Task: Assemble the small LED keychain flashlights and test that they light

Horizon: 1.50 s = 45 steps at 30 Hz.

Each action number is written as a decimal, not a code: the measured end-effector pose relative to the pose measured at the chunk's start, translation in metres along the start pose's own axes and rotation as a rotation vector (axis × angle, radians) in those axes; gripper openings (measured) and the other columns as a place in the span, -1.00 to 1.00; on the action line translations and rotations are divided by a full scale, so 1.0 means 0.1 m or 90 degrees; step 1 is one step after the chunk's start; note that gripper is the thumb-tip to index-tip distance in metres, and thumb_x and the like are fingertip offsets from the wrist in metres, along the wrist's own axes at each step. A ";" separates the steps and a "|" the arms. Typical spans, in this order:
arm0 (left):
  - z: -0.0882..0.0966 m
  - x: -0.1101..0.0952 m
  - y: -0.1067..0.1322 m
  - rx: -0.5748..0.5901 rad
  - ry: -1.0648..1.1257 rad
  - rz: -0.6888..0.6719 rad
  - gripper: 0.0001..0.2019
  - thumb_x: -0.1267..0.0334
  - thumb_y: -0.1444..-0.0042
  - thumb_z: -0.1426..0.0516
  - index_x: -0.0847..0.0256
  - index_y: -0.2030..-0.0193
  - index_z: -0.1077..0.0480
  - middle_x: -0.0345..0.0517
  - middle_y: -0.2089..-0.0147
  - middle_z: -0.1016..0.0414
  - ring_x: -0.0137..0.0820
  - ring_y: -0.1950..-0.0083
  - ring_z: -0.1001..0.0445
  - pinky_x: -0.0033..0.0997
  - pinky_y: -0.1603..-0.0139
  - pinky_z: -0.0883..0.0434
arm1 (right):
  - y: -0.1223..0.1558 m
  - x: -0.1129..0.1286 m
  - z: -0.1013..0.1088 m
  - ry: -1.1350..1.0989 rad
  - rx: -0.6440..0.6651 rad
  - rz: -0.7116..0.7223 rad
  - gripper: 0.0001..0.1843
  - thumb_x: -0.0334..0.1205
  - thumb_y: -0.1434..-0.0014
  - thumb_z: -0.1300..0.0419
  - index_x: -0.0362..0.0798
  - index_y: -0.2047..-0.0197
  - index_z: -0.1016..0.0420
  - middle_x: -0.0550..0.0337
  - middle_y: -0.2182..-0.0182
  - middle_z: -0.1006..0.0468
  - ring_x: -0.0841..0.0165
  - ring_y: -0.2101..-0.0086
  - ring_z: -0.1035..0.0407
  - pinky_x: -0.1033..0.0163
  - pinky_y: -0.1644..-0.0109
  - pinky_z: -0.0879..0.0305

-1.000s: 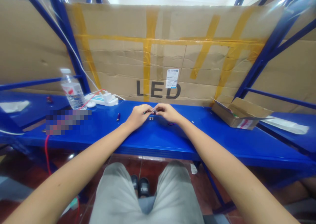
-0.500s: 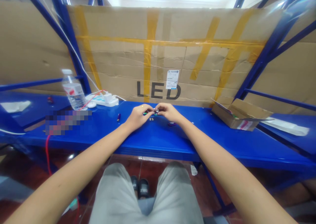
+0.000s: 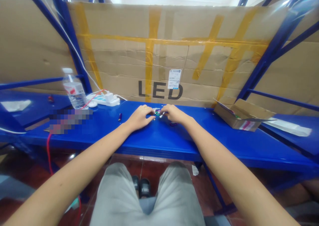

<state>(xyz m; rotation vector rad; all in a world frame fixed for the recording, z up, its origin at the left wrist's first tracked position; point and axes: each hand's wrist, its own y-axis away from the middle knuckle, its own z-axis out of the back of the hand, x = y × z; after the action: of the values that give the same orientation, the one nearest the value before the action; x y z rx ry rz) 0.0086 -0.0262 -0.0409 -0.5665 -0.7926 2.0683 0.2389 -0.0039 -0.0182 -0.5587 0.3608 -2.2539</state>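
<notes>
On the blue tabletop (image 3: 147,138), my left hand (image 3: 140,118) rests with thumb and forefinger apart and nothing visible between them. Close by, my right hand (image 3: 174,113) pinches a small silvery piece (image 3: 161,115), too small to identify. Between the hands lie several small shiny parts (image 3: 157,111), some silver, green and purple. A tiny pale bit (image 3: 154,118) sits beside my left thumb. A short purple cylinder (image 3: 120,117) stands or lies left of my left hand; a dark purple loop-like item (image 3: 173,123) lies just under my right hand.
Behind the table stands a large taped carton (image 3: 119,66) marked LED. At left are a water bottle (image 3: 74,91) and a white power strip (image 3: 109,101) with cords. An open small cardboard box (image 3: 245,116) sits at right, with white paper (image 3: 290,128) beside it.
Both hands were pinching small parts close together. My left fingers have since opened, while my right hand has moved slightly right, its silvery piece now pointing down. Shiny parts between them are now more visible.
</notes>
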 end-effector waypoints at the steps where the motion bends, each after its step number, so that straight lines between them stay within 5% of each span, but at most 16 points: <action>1: 0.00 0.01 0.01 0.031 -0.008 -0.007 -0.92 0.27 -0.18 -0.21 0.17 0.19 -0.49 -0.09 0.21 -0.58 -0.24 0.12 -0.47 -0.16 0.01 -0.39 | 0.00 -0.01 0.00 0.029 0.037 0.007 -0.63 -0.62 0.04 -0.14 -0.04 0.34 -0.66 0.07 0.34 -0.62 0.24 0.26 -0.39 0.19 0.08 -0.25; 4: -0.02 0.02 0.02 0.103 -0.026 -0.034 -0.91 0.27 -0.18 -0.20 0.15 0.18 -0.52 -0.08 0.18 -0.59 -0.21 0.08 -0.44 -0.12 -0.04 -0.33 | -0.01 -0.01 -0.03 0.073 0.090 0.026 -0.58 -0.68 0.11 -0.12 -0.04 0.39 -0.67 0.10 0.42 -0.60 0.26 0.31 -0.35 0.21 0.10 -0.22; 10: -0.10 -0.02 0.02 0.150 -0.059 -0.052 -0.81 0.21 -0.19 -0.21 0.13 0.08 -0.56 -0.02 0.12 -0.57 -0.16 0.02 -0.38 -0.11 -0.05 -0.28 | 0.00 -0.05 0.05 0.107 0.029 -0.004 -0.61 -0.62 0.03 -0.09 -0.08 0.30 -0.66 0.03 0.33 -0.61 0.25 0.29 -0.35 0.20 0.15 -0.19; 18: -0.21 -0.05 -0.16 0.209 0.002 -0.020 -0.89 0.22 -0.17 -0.22 0.08 0.32 -0.60 -0.08 0.20 -0.57 -0.19 0.08 -0.34 -0.11 -0.04 -0.27 | 0.05 -0.14 0.11 -0.104 -0.034 -0.110 -0.73 -0.54 0.07 -0.14 -0.06 0.30 -0.51 0.19 0.34 -0.62 0.31 0.30 -0.41 0.29 0.22 -0.25; 28: -0.09 -0.08 -0.11 -0.091 0.056 -0.039 -0.90 0.32 -0.22 -0.16 0.17 0.19 -0.53 -0.10 0.23 -0.61 -0.33 0.18 -0.51 -0.29 0.09 -0.44 | -0.03 -0.08 -0.07 -0.307 -0.004 -0.088 -0.83 -0.42 0.10 -0.21 -0.06 0.36 -0.46 0.25 0.38 -0.60 0.31 0.27 -0.46 0.24 0.12 -0.34; 45: -0.09 -0.09 -0.12 -0.065 0.069 -0.064 -0.98 0.36 -0.22 -0.18 0.20 0.25 -0.45 -0.09 0.26 -0.53 -0.32 0.16 -0.47 -0.28 0.09 -0.44 | -0.04 0.01 -0.11 -0.340 0.034 -0.087 -0.83 -0.43 0.10 -0.23 -0.07 0.37 -0.45 0.28 0.44 -0.58 0.35 0.35 -0.45 0.26 0.20 -0.33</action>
<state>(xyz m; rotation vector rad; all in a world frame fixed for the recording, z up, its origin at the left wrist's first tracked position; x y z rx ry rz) 0.0258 -0.0248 -0.0373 -0.6754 -0.8487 1.8981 0.2307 -0.0009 -0.0263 -1.1462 -0.0077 -2.1276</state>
